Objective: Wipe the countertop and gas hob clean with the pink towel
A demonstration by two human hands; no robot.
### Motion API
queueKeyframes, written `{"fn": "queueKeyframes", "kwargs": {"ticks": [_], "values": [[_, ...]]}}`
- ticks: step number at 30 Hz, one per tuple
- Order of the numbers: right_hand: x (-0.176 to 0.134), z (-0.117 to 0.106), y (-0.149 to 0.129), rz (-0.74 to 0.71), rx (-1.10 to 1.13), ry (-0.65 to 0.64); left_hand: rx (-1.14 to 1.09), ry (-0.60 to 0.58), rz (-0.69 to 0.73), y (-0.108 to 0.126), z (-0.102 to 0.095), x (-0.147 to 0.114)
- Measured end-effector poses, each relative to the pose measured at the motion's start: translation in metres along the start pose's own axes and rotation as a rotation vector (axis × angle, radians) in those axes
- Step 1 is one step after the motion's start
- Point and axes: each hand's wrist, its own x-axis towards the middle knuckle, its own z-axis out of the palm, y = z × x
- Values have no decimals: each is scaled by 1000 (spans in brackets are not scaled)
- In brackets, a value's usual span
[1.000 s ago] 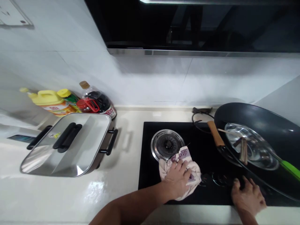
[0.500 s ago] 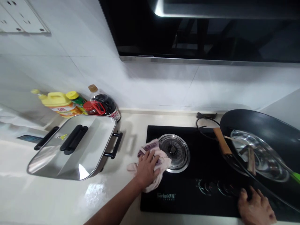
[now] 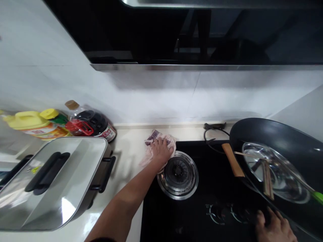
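Observation:
My left hand (image 3: 161, 151) presses a crumpled pink and purple cloth (image 3: 154, 136) against the back left corner of the black gas cooktop (image 3: 202, 181), where it meets the pale counter. Just in front of the cloth is the round metal burner (image 3: 178, 174). At the lower right my right hand (image 3: 275, 227) rests on the cooktop's front, thumb and fingers apart, beside the control knobs (image 3: 238, 213). It is partly cut off by the frame edge. A large black wok (image 3: 290, 136) with a wooden handle (image 3: 233, 160) stands close above that hand.
Inside the wok lie a metal bowl (image 3: 252, 148) and utensils. An electric pan with a glass lid (image 3: 75, 168) sits at left, bottles (image 3: 93, 119) behind it. A black cable (image 3: 214, 127) runs along the back. The range hood (image 3: 151, 37) hangs overhead.
My left hand has pushed the cloth from the burner's left side back to the cooktop's rear corner. The view has shifted right and closer. My right hand stays at the cooktop's front.

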Motion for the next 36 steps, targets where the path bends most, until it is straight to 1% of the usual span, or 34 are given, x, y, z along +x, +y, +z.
{"fn": "queueKeyframes", "kwargs": {"ticks": [4,7,9,12,14,16,22,26,30,33,36], "values": [[-1,2,0,2,-30,6,-5,-38,84,41,6,33],[0,6,4,-2,-51,-5,-7,-61,149,77,13,43],[1,9,7,5,-69,-16,-7,-80,191,101,17,42],[1,12,9,17,-79,-13,-6,-108,242,132,24,34],[1,13,8,2,-73,17,-5,-126,258,147,29,24],[0,14,8,-24,-64,44,-6,-144,265,156,34,14],[0,12,8,-27,-49,49,-34,-189,348,176,44,-24],[0,9,6,-50,-17,68,-56,-198,446,184,46,-56],[-1,7,5,-60,2,73,-108,-198,585,177,41,-89],[-1,7,5,-60,22,77,-155,-194,676,165,38,-114],[-2,6,4,-64,39,99,-203,-158,747,149,37,-139]]}}
